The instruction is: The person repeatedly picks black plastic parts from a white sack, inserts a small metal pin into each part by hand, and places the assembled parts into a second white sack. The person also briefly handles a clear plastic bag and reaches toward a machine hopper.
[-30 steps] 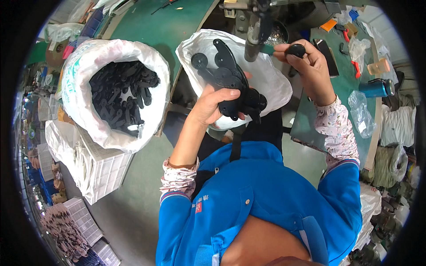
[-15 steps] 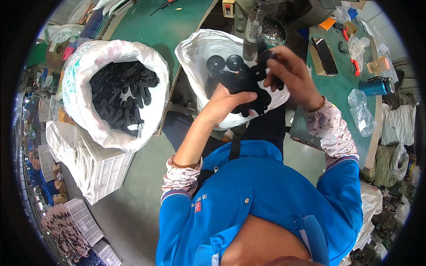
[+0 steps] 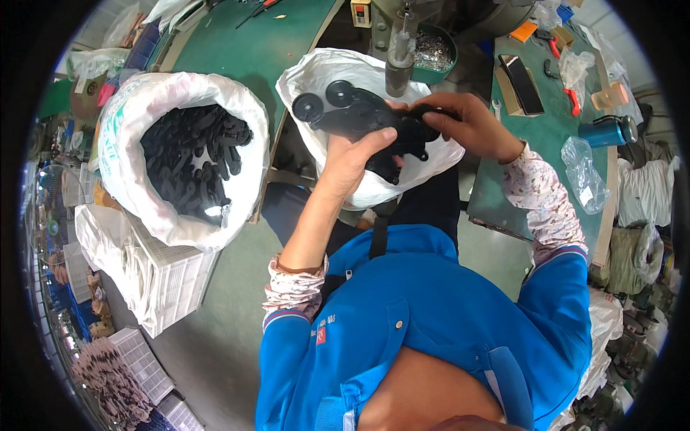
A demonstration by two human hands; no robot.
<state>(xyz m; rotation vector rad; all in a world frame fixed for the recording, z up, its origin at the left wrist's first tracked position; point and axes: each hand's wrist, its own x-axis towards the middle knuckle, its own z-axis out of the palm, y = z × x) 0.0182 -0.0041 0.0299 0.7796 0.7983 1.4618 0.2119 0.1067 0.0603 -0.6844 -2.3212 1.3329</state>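
Over the middle white bag (image 3: 296, 75), my left hand (image 3: 343, 164) is closed around a glossy black plastic part (image 3: 352, 118) with two round discs at its far left end. Its thumb lies along the near side of the part. At the part's right end, the bent fingers of my right hand (image 3: 474, 128) pinch a small dark piece (image 3: 435, 126) against it; the fingers partly hide that piece. More black plastic shows below my left thumb, and I cannot tell whether it is held or lies in the bag.
To the left stands a white bag (image 3: 244, 154) full of small black pieces (image 3: 190, 169), beside a white crate (image 3: 169, 287). A metal post (image 3: 399, 68) rises just beyond my hands. Behind it sits a green bin (image 3: 436, 72) of small metal pieces. The right bench holds a phone (image 3: 522, 86) and a blue flask (image 3: 604, 134).
The black part has swung left, taking its two discs left, one of them higher. My right hand has moved slightly down and now meets the part's right end.
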